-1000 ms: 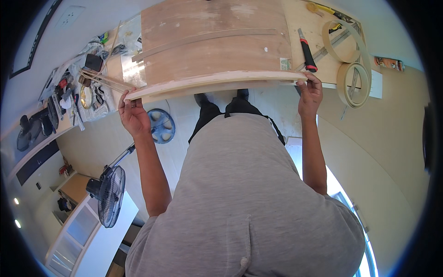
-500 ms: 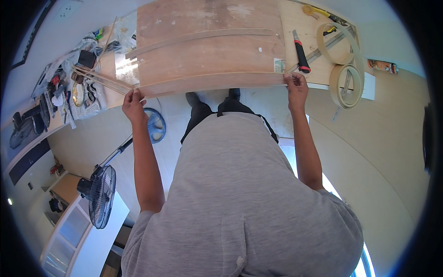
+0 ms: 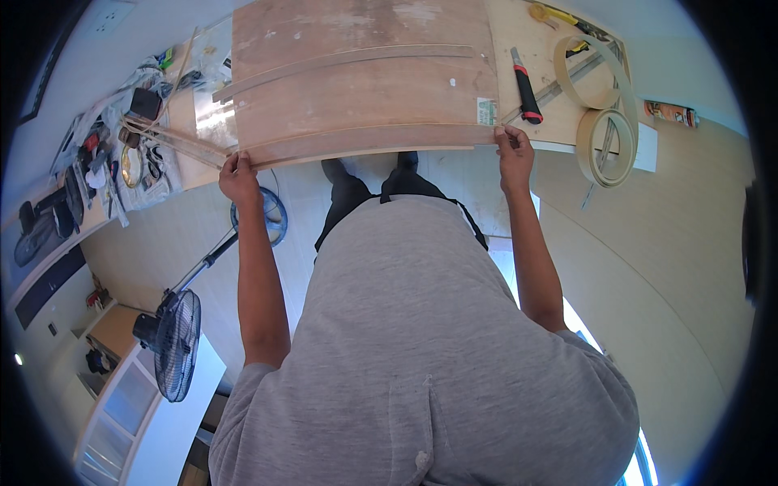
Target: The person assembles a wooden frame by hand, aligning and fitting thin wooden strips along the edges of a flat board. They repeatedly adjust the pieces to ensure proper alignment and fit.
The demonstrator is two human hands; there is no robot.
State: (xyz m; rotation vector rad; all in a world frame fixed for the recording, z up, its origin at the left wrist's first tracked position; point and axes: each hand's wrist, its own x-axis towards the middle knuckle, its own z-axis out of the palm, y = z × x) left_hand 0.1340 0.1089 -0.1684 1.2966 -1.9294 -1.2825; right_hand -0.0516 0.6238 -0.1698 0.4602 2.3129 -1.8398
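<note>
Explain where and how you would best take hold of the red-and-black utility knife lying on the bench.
Grip the utility knife around its black lower handle, coming from above on the right hand's side. It lies flat, handle end nearest that hand, away from the plywood panel.

Plywood sheet (image 3: 365,81) lies on workbench (image 3: 519,32); utility knife (image 3: 525,85) right of it.
</note>
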